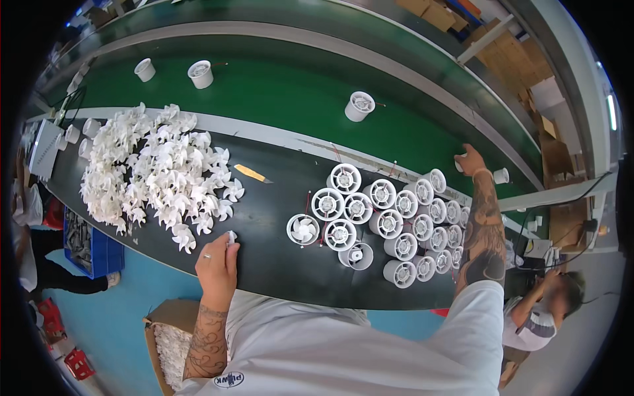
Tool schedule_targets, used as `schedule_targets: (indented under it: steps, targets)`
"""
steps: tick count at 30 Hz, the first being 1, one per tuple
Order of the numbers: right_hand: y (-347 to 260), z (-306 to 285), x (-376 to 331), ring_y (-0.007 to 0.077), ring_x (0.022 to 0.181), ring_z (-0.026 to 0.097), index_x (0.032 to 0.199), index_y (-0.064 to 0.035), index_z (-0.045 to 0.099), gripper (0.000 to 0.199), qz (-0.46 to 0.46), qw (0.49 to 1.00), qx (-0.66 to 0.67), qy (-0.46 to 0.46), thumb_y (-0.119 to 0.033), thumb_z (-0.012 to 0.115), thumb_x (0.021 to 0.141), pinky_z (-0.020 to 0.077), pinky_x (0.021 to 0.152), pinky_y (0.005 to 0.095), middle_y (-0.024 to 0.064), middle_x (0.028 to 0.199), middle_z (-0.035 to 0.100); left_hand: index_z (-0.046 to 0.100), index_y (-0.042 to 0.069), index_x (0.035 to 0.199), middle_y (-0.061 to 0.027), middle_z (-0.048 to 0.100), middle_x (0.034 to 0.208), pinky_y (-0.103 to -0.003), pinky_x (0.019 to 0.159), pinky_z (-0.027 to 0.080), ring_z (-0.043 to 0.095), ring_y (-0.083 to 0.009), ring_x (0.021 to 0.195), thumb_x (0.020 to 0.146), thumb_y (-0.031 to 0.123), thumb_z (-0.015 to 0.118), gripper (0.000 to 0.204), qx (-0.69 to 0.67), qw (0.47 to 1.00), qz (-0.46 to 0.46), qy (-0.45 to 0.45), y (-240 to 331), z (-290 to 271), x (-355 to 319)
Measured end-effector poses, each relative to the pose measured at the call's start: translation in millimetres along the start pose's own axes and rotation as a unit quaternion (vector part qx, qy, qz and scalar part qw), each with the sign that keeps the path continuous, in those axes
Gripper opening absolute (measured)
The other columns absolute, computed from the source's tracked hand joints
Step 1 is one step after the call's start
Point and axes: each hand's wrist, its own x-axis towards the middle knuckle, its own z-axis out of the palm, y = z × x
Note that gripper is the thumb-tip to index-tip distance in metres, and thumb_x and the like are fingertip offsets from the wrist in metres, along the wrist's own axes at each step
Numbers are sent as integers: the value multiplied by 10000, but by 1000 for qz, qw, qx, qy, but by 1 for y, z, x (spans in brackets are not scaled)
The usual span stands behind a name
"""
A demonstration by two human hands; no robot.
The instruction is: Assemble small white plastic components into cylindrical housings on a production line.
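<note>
My left hand (218, 267) is closed in a pinch at the table's near edge, with a small white plastic piece (232, 236) poking out at the fingertips. To its upper left lies a big heap of white fan impellers (168, 168). My right arm stretches over the table to the green conveyor, where my right hand (470, 160) curls round a white fan housing (457, 167), mostly hidden by the fingers. Several round white fan housings (345, 178) with thin red wires stand grouped between my hands. One of them holds a white impeller (304, 230).
A yellow utility knife (253, 173) lies beside the heap on the dark table (264, 204). More housings (360, 106) stand apart on the green belt (284, 86). Below are a blue crate (105, 257) and a cardboard box (153, 323) of white parts. Other people (538, 317) are at both sides.
</note>
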Motion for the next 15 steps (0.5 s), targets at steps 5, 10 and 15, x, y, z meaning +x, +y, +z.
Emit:
schedule_targets:
  steps: [5, 10, 15]
  targets:
    - [-111, -18, -66, 191, 579, 613, 1068, -27, 592, 373, -35, 935, 338, 102, -373, 588, 928, 458, 472, 284, 114, 820, 655, 651, -12, 1057, -120, 684, 880, -275, 634, 519, 632, -134, 706, 881, 9, 659, 178, -89, 983, -136, -86, -1, -19, -6]
    - [-221, -41, -223, 122, 492, 570, 990, -63, 598, 290, -24, 682, 717, -139, -348, 543, 972, 363, 333, 185, 58, 775, 638, 529, 47, 1045, -143, 665, 1006, -280, 655, 534, 602, -147, 726, 941, 15, 543, 110, -566, 798, -206, -19, 50, -33, 16]
    - [-261, -9, -315, 115, 514, 552, 1011, -21, 552, 427, -97, 611, 716, -323, -433, 445, 972, 357, 336, 194, 141, 884, 634, 654, -2, 1084, -126, 638, 964, -290, 708, 498, 605, -187, 817, 818, -23, 703, 271, -479, 866, 89, -113, 117, -38, 55]
